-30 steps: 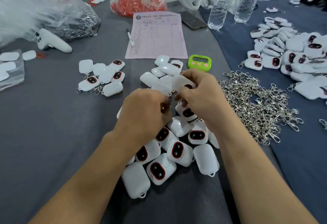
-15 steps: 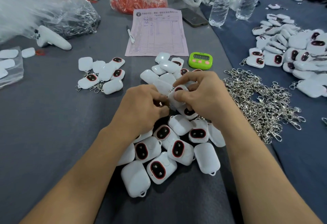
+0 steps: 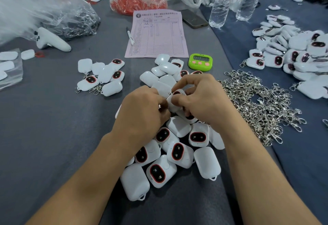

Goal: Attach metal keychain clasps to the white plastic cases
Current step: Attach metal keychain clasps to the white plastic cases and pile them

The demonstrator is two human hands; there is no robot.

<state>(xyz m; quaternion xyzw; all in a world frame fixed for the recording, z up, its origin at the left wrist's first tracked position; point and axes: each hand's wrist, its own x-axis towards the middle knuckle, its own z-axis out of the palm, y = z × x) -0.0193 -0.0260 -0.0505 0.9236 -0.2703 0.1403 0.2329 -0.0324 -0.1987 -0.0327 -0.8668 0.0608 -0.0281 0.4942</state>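
Cases lie first at the left: a left group of cases, seven by our count, close together on the grey cloth, some with chains at their corners. Behind them, one white controller rests against a clear bag.

In the middle we see the loose cases: at least ten heaped below the hands and about nine more beyond them. Above this heap the left hand is curled with knuckles up, and its fingertips pinch a small metal piece. Only a glint shows, so we cannot tell its shape. Just beside it, the right hand grips the held case, thumb on the near side and fingers bent over the top. This case sits between the two hands, raised over the heap. Both forearms come up from the lower edge and meet there.

Farther back lie one pink form, one pen, one bag of red parts, one green timer, one dark phone and two water bottles.

At the right, the heap of clasps is too tangled to count, and the right pile of cases is also beyond counting.
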